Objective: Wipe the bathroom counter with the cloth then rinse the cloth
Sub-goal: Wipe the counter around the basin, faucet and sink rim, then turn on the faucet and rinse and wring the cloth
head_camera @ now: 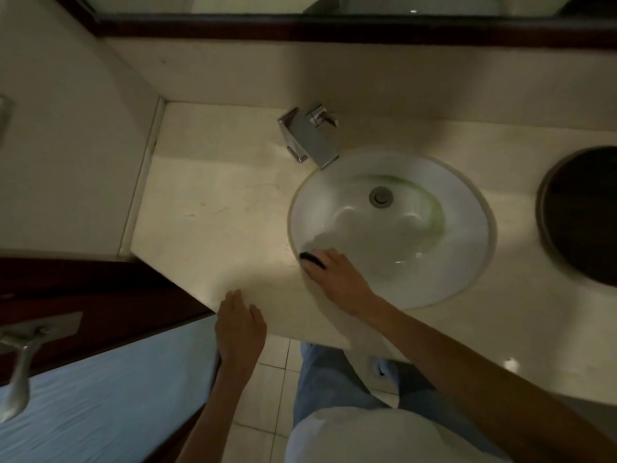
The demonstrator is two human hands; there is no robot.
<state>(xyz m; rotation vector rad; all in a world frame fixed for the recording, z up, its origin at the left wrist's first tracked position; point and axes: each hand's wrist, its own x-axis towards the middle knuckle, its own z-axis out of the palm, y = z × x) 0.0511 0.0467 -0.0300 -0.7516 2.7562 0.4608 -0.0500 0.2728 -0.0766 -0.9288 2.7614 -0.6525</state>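
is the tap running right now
Off, as far as can be seen: no stream falls from the square chrome faucet into the round white sink basin. Whether the basin is wet is unclear.

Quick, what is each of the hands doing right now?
Left hand: open, empty, at the counter edge.
Right hand: closed on a dark cloth at the sink rim.

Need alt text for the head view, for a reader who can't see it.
Seen from above, the right hand presses a dark cloth onto the near-left rim of a round white sink. The left hand rests open on the counter edge; a chrome faucet stands behind the sink.
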